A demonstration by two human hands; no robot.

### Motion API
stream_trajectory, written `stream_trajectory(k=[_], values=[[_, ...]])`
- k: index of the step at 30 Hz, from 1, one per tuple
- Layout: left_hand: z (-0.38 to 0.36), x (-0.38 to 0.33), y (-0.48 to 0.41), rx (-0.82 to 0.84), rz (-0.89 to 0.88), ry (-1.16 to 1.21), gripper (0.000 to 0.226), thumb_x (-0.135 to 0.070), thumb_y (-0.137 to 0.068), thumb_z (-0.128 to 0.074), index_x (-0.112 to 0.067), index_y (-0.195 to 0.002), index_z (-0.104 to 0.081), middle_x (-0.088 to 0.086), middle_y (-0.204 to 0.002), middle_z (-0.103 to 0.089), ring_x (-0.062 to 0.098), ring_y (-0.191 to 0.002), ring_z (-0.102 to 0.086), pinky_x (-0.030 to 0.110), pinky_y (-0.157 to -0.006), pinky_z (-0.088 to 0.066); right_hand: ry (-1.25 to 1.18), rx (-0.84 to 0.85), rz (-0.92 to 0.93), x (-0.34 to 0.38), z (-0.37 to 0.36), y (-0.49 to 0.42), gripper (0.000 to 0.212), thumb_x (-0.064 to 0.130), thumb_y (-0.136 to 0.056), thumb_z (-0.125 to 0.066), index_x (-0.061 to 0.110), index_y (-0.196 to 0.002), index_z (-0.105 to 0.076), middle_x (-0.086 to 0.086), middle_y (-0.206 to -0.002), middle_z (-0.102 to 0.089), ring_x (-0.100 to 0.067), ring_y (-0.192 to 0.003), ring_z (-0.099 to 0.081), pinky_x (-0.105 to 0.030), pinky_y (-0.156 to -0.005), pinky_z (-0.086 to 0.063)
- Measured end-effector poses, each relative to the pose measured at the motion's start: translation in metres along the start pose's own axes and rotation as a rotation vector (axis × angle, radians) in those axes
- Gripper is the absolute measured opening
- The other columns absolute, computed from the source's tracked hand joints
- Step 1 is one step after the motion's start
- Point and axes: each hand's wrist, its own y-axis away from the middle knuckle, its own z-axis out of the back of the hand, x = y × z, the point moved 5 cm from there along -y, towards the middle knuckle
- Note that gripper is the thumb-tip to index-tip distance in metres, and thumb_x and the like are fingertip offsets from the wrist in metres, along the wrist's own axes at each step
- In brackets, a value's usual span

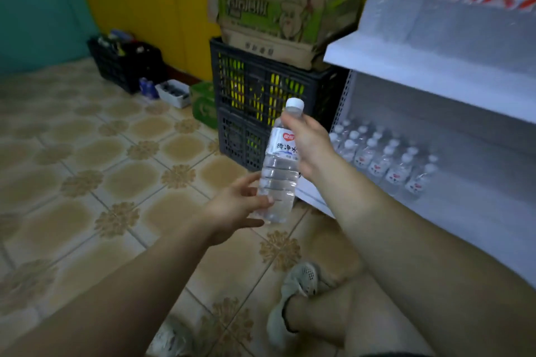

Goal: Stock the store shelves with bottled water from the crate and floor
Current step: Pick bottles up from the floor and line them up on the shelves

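One head-worn camera looks forward and down, close over tiled floor (87, 168), white shelving (435, 72) at two o'clock.

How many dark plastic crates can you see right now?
3. Two crates stacked against the yellow wall beside the shelf, upper on lower; one further left by the teal wall. Others may be hidden.

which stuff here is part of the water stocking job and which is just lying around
Job: water bottle held by left hand and right hand; lower shelf with bottles; upper shelf.

Lying about: cardboard box; stacked crates; green carton; small white tray.
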Motion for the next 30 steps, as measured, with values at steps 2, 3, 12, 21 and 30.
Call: stream_trajectory(k=[2, 3, 12, 21, 30], values=[[-0.019, -0.024, 0.016, 0.050, -0.095, -0.004, 0.037, 0.000, -0.086, -0.064, -0.028, -0.111, -0.060, 0.019, -0.115, -0.064, 0.027, -0.092, -0.066, 0.045, -0.082, -0.054, -0.011, 0.042, 0.054, 0.031, 0.004, 0.021, 0.021, 0.028, -0.094, -0.060, 0.010, -0.106, -0.063, -0.008, -0.078, -0.062, -0.015, -0.053, -0.060, -0.027, -0.055, -0.051], [-0.027, -0.034, 0.024, 0.068, -0.134, -0.002, 0.037, 0.002, -0.086, -0.063, -0.025, -0.111, -0.061, 0.019, -0.111, -0.065, 0.026, -0.089, -0.067, 0.043, -0.080, -0.055, -0.029, 0.063, 0.087, 0.046, 0.007, 0.031, 0.024, 0.030, -0.097, -0.057, 0.010, -0.109, -0.063, -0.008, -0.083, -0.064, -0.015, -0.056, -0.062, -0.027, -0.057, -0.052], [-0.102, -0.100, 0.065, 0.238, -0.253, 0.114, 0.047, -0.005, -0.077, -0.070, -0.015, -0.122, -0.060, 0.012, -0.112, -0.070, 0.031, -0.096, -0.068, 0.048, -0.079, -0.057, 0.136, 0.077, 0.341, 0.128, 0.074, 0.116, 0.013, 0.023, -0.102, -0.048, 0.026, -0.107, -0.059, -0.002, -0.102, -0.070, -0.016, -0.085, -0.068, -0.028, -0.067, -0.052], [-0.168, -0.112, 0.053, 0.333, -0.271, 0.009, 0.044, -0.010, -0.084, -0.067, -0.016, -0.127, -0.056, 0.015, -0.117, -0.067, 0.035, -0.104, -0.066, 0.049, -0.079, -0.056, 0.331, -0.125, 0.402, 0.163, 0.145, 0.159, 0.035, 0.030, -0.097, -0.057, 0.024, -0.130, -0.052, -0.003, -0.109, -0.070, -0.020, -0.098, -0.069, -0.045, -0.093, -0.054], [-0.192, -0.069, -0.020, 0.387, -0.132, -0.044, 0.043, -0.003, -0.087, -0.065, -0.018, -0.126, -0.055, 0.012, -0.106, -0.067, 0.025, -0.095, -0.067, 0.043, -0.074, -0.058, 0.420, -0.151, 0.243, 0.123, 0.201, 0.120, 0.009, 0.023, -0.097, -0.058, 0.032, -0.100, -0.057, 0.001, -0.101, -0.070, -0.020, -0.089, -0.068, -0.048, -0.086, -0.056]])
